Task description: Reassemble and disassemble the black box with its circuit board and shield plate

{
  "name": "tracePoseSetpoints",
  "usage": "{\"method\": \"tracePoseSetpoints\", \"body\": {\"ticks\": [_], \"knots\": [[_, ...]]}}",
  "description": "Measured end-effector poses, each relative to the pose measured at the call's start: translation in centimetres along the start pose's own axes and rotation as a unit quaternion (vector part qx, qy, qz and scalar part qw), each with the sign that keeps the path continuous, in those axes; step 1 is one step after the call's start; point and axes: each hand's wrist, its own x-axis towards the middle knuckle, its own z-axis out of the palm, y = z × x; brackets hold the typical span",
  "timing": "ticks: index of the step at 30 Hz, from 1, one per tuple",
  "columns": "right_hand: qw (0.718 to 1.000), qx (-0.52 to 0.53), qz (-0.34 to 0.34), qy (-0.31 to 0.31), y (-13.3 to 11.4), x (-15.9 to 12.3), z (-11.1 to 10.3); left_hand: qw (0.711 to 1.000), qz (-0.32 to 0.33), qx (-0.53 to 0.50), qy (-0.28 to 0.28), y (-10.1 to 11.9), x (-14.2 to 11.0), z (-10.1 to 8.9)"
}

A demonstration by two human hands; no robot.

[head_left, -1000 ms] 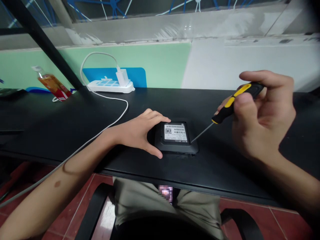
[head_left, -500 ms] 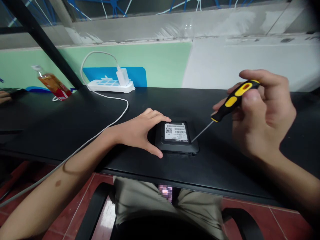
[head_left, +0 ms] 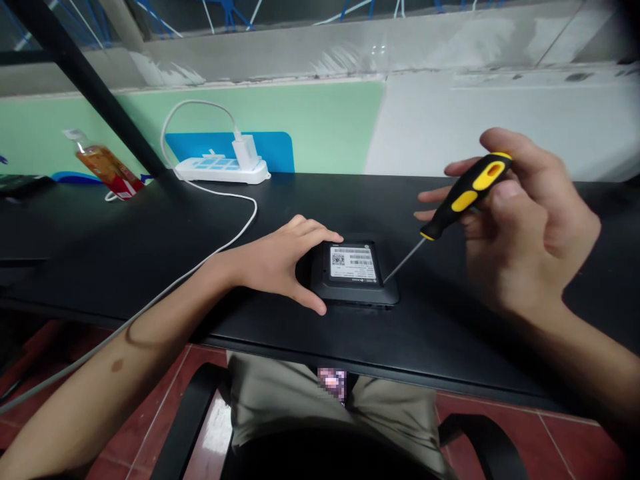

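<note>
A flat black device (head_left: 355, 293) with a white printed label (head_left: 353, 263) lies on the black desk. My left hand (head_left: 283, 260) grips its left side, index finger at the far edge and thumb at the near edge. In my right hand (head_left: 525, 227) is a screwdriver (head_left: 463, 200) with a black and yellow handle, held tilted between thumb and index finger while the other fingers stretch out. Its thin shaft reaches down to the device's near right corner by the label. The screw at the tip is too small to make out.
A white power strip (head_left: 225, 172) with a plugged-in charger (head_left: 245, 152) stands against the wall. The charger's white cable (head_left: 253, 207) runs over the desk and along my left forearm. A drink bottle (head_left: 107, 167) leans at the far left. The desk's front edge lies above my lap.
My right hand has shifted its fingers on the screwdriver handle, and the outer fingers now spread further. A person's hand at the far left edge has gone from view. My left hand keeps still.
</note>
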Motion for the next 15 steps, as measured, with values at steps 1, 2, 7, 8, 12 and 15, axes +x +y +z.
{"method": "tracePoseSetpoints", "body": {"ticks": [1, 2, 7, 8, 12, 15], "knots": [[1.000, 0.011, 0.005, -0.003, 0.02, -0.04, 0.03, 1.000, -0.001, 0.000, 0.000, 0.01, 0.01, 0.00], [1.000, 0.012, 0.003, -0.008, 0.07, -0.03, 0.03, 1.000, -0.001, 0.000, -0.001, 0.02, 0.02, 0.00], [0.997, -0.056, -0.057, -0.010, 0.30, 0.35, -0.19, 1.000, 0.002, 0.002, 0.000, -0.06, 0.04, 0.02], [0.996, -0.067, -0.057, -0.003, 0.23, 0.35, -0.20, 1.000, 0.004, 0.002, 0.000, -0.08, 0.04, 0.03], [1.000, -0.012, 0.006, 0.011, -0.07, 0.10, -0.03, 1.000, 0.005, 0.006, -0.002, -0.09, 0.03, 0.02], [1.000, 0.019, 0.010, -0.005, 0.06, 0.11, 0.08, 1.000, 0.005, 0.005, -0.001, -0.06, 0.04, 0.00]]}}
